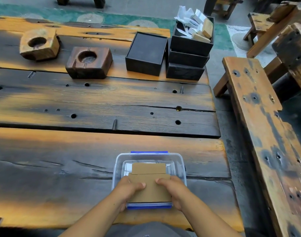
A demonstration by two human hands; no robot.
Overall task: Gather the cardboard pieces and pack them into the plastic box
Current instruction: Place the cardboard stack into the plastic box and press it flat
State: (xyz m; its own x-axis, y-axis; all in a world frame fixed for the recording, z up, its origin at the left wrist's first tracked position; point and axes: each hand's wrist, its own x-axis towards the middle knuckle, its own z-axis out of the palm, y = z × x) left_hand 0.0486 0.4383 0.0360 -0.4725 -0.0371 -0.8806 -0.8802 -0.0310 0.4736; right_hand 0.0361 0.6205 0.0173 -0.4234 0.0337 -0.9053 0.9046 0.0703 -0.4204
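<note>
A clear plastic box (179, 161) with blue clips stands open at the near edge of the table. A brown cardboard piece (149, 168) lies flat inside it toward the far wall. A larger cardboard piece (150, 190) sits over the box's near half, gripped from both sides. My left hand (129, 189) holds its left edge with the thumb on top. My right hand (172, 189) holds its right edge the same way. The fingers beneath are hidden.
Two wooden blocks with round hollows (39, 43) (89, 61) sit far left. A black open box (146, 53) and stacked black boxes (189, 59) full of paper and wood bits stand at the far right. A wooden bench (259, 120) runs along the right.
</note>
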